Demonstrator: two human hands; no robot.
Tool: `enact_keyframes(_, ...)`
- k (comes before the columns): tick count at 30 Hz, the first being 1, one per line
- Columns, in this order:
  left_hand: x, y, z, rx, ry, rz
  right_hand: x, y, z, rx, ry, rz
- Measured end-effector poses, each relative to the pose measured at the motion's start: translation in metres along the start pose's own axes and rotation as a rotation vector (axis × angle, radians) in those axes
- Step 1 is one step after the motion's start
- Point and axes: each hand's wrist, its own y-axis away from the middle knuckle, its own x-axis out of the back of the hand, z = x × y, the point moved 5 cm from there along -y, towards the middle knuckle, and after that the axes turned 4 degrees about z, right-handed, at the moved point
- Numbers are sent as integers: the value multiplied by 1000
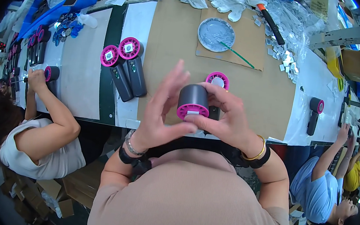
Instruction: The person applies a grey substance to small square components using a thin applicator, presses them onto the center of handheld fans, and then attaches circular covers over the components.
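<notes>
My right hand [230, 113] grips a dark grey handheld fan [194, 95] by its round head. The magenta slotted end faces me, with a white square piece at its centre beside my thumb. On the other side, my left hand [163, 106] is open, its fingers spread and the thumb reaching below the head; whether it touches is unclear. Behind my right hand lies another fan [217, 79] with a magenta ring, partly hidden. Two more grey fans [129, 49] [109, 56] lie side by side to the left, white squares on their magenta faces.
Cardboard [174, 37] covers the bench. A round dish of grey paste [216, 35] holds a green stick [238, 56]. Small white squares [288, 62], an orange-and-black handled tool [270, 24] and white gloves [226, 3] lie at the back. People work on both sides.
</notes>
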Motion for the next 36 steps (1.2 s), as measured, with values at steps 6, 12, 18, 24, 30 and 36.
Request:
enact_keyframes(6,-4,7,-3,501,274,-164,-2,13,0,237,155,70)
enact_keyframes(12,-5,8,-5,498,276,-122,-2,11,0,260,155,87)
enact_keyframes(18,-9,-11,-8,157,29,-42,-5,0,-2,62,48,142)
enact_keyframes(24,7,-19,-44,264,-134,42,56,-3,-17,228,443,517)
enact_keyframes(30,9,-28,-48,242,-416,69,119,-31,21,-2,729,699)
enact_keyframes(36,7,-27,-50,166,-552,103,121,-48,32,-130,540,607)
